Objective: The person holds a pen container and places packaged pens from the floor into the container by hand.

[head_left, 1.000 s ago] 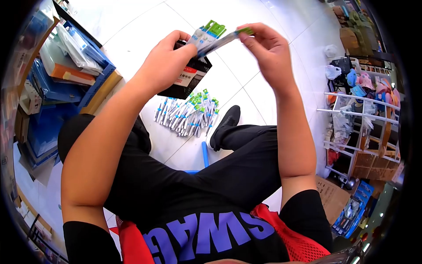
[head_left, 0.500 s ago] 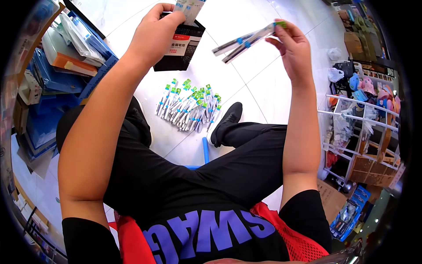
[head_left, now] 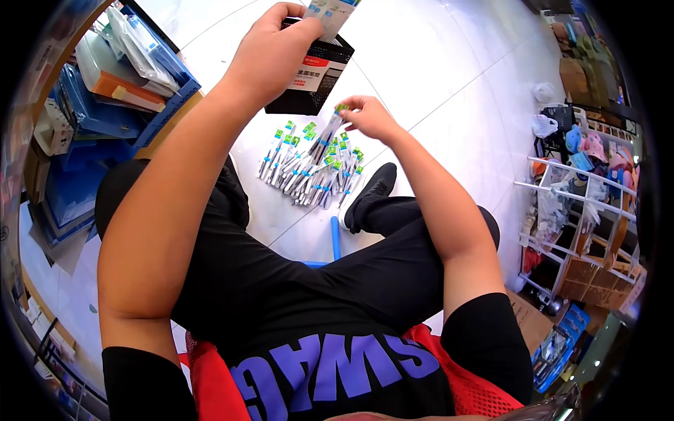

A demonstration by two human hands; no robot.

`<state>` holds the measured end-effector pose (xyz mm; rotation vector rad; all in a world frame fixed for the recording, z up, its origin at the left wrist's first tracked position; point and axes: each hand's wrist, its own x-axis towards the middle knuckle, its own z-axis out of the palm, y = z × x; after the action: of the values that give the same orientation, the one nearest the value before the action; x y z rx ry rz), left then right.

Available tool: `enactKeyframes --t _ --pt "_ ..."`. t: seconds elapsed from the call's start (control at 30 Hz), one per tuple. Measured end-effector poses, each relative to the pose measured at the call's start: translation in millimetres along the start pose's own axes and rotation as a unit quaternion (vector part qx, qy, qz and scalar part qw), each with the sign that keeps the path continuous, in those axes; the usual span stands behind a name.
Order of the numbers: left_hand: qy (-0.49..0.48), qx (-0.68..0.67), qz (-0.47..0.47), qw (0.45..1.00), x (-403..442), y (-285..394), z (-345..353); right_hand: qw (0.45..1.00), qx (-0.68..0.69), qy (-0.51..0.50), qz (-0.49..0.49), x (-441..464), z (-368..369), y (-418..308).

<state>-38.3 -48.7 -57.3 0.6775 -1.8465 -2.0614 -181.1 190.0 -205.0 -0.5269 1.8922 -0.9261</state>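
My left hand (head_left: 281, 45) grips the black mesh pen holder (head_left: 309, 88), which has a red and white label, along with packaged pens (head_left: 333, 15) that stick out of its top. Lower down, my right hand (head_left: 368, 118) pinches the green-topped end of some pen packets (head_left: 330, 133) just over the pile. The pile of packaged pens (head_left: 302, 175) lies spread on the white floor between my feet; the packets have green tops and blue bands. How many packets my right hand holds cannot be made out.
Shelves with blue folders (head_left: 91, 119) stand at the left. A white wire rack (head_left: 576, 182) with goods is at the right, near cardboard boxes (head_left: 597, 281). My black shoe (head_left: 372, 193) is just right of the pile, and a blue bar (head_left: 335, 235) shows between my legs.
My right hand has come down from the upper right to the pile with the packets it held. My left hand and the pen holder have shifted in view, first up, then slightly right.
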Motion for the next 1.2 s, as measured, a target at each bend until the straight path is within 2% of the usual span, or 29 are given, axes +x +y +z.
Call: enactKeyframes --t 0.2,0.37,0.47,0.7,0.83,0.93,1.03,1.2 --pt "-0.002 0.012 0.014 1.0 -1.9 0.7 3.1 0.993 -0.044 -0.043 0.097 3.2 30.8 60.4" --pt "-0.002 0.034 0.01 0.999 -2.3 2.8 4.4 0.992 -0.014 -0.041 0.122 7.2 39.2 85.9" --pt "-0.004 0.038 0.009 0.999 -2.5 2.4 5.8 0.992 0.005 -0.036 0.118 8.0 43.5 94.0" --pt "0.001 0.082 0.032 0.996 -3.6 1.3 6.2 0.993 -0.05 -0.039 0.102 5.1 50.8 95.7" --pt "-0.036 -0.074 -0.079 0.994 1.9 29.8 5.2 0.992 -0.066 -0.035 0.104 9.2 47.8 106.7" --pt "-0.038 -0.081 -0.084 0.992 0.0 34.4 7.3 0.991 -0.102 -0.039 0.082 12.2 44.9 111.5" --pt "-0.018 -0.026 -0.097 0.995 -9.4 57.2 9.6 0.988 -0.139 -0.022 0.062 15.7 43.7 123.4" --pt "-0.031 -0.055 -0.051 0.997 -9.8 44.6 6.4 0.984 -0.172 -0.019 0.046 18.6 41.3 131.1"
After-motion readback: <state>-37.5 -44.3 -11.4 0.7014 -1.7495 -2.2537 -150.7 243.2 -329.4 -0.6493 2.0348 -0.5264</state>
